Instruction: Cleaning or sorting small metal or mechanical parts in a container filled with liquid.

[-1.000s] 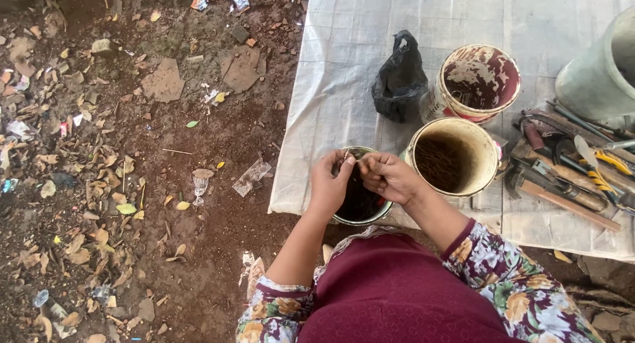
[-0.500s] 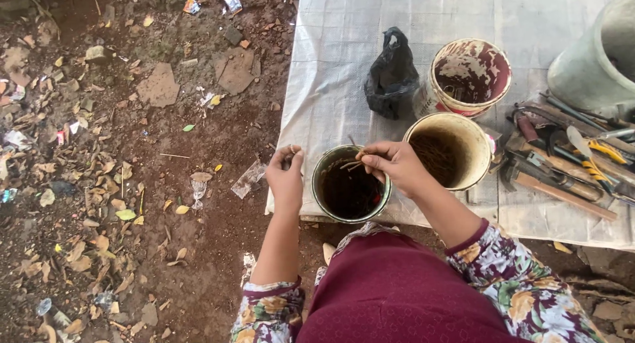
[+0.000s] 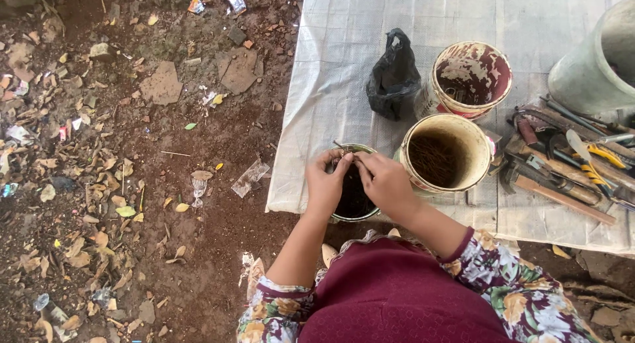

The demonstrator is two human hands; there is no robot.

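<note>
Both hands are meeting over a small green-rimmed tin (image 3: pixel 354 204) sitting at the near edge of the white sheet (image 3: pixel 344 65), just beside a larger cream bucket (image 3: pixel 440 154). Left hand (image 3: pixel 324 187) and right hand (image 3: pixel 383 184) are each pinching something thin at the rim; what it is cannot be told. Keeping the fingertips close and working directly above the tin seems wise, so nothing drops onto the littered dirt.

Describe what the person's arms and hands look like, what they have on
Both hands, the left hand and the right hand, are bare: no gloves, and no rings or bracelets show. The forearms are bare too. Short floral-print fabric sleeves, cream with green, pink and orange flowers, end near the elbows, beside a plain maroon cloth garment.
</note>
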